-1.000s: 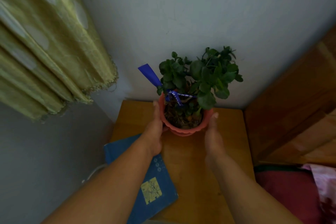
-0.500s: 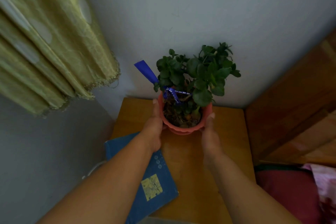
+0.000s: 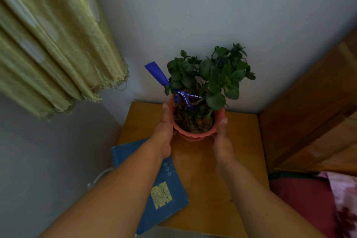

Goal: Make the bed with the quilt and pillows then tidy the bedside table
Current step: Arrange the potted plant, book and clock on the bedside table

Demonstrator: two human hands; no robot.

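Bedside table (image 3: 241, 141), a square top of orange-brown wood, lies under both hands in the corner where two pale grey walls (image 3: 212, 6) meet. Between the hands is a salmon-red round flowerpot (image 3: 195, 134) with a scalloped rim, near the table's far edge. Whether its base rests on the wood or hangs just above it cannot be told.

The left hand (image 3: 164, 133) clasps the pot's left side, with the thumb straight up along the rim and the other fingers out of sight round the pot. The right hand (image 3: 222, 141) clasps the right side the same way, thumb tip against the rim.

Beyond the thumbs rises a leafy dark green plant (image 3: 210, 75) growing from brown soil (image 3: 185, 121). A bright blue ribbon (image 3: 157, 73) is tied round its stems, one end sticking up above the left thumb.

Under the left wrist and forearm lies a flat dark blue book (image 3: 166, 185) with a yellow square on its cover, overhanging the table's left edge. Well apart to the left of the left hand hangs a pleated yellow-green curtain (image 3: 58, 44). To the right of the right hand stands a brown wooden headboard (image 3: 318, 112). Beside the right forearm are a dark red pillow (image 3: 301, 203) and a pink flowered cloth (image 3: 343, 189).
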